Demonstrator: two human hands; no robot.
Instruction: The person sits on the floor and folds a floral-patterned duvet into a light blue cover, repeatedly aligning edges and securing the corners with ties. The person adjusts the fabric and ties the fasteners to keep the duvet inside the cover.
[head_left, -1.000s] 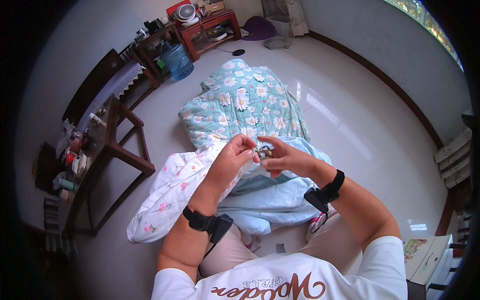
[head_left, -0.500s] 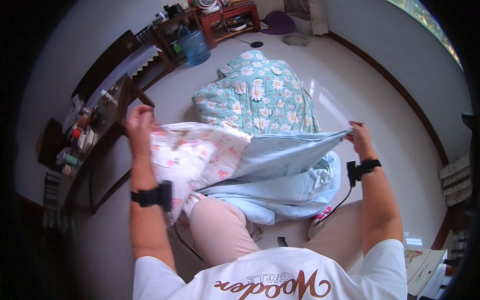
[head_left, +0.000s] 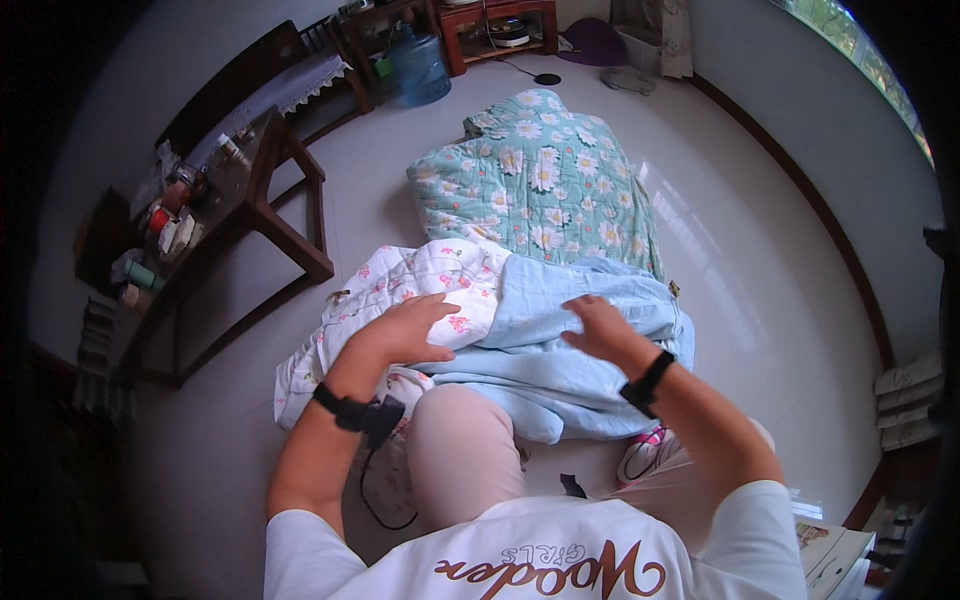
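A crumpled bedding cloth lies on the floor in front of my knees, one part white with pink flowers (head_left: 372, 292), the other plain light blue (head_left: 535, 290). Over the flowered part, near the seam between the two colours, is my left hand (head_left: 412, 330), fingers apart and nothing in them. My right hand (head_left: 604, 330) is over the blue part, also empty, its fingers loosely spread. Whether either hand touches the cloth I cannot tell. Just beyond lies a folded green quilt (head_left: 545, 185) with white daisies, its near edge meeting the cloth.
A dark wooden table (head_left: 290, 258) stands at the left, with jars and bags on top. Farther back are a bench (head_left: 240, 75), a blue water jug (head_left: 420, 70) and a red-brown cabinet (head_left: 449, 38). White boxes (head_left: 835, 560) sit at the near right.
Both hands have let go of the cloth's corners and come inward over it. The stretched cloth has dropped onto the floor, spreading out at the left. The view has shifted slightly.
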